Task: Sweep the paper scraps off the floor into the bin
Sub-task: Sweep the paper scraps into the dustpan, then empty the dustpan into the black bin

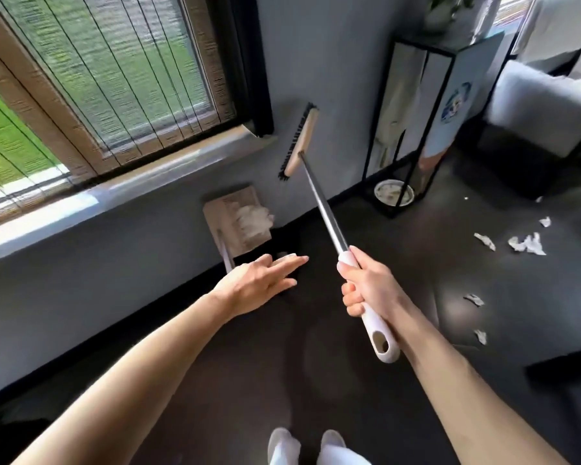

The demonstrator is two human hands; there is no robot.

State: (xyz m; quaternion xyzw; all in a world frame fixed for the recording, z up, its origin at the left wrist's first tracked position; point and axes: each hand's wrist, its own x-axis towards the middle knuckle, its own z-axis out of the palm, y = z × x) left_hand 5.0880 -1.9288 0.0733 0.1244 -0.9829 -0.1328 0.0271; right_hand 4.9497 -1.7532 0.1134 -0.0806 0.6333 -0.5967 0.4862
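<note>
White torn paper scraps [527, 245], five plus a few tiny flecks, lie scattered on the dark floor [282, 364] at the right, near one black metal-framed stand [416, 129]. The right hand [366, 290] is curled round the white grip of one wooden-headed, black-bristled broom [319, 203], its head raised before the grey wall. The left hand [259, 280], fingers straight and holding nothing, reaches near one beige dustpan [228, 209] leaning on that wall.

Polished metal runs down the broom [322, 209] shaft and catches the light. Its grip is glossy white plastic, the head pale bare wood, the bristles stiff and black. White, crumpled paper scraps [527, 245] lie on a dark, smooth floor [366, 380] with a soft sheen. The wall [316, 62] is matt grey, and the stand [406, 112] is thin black metal with glass panels.
</note>
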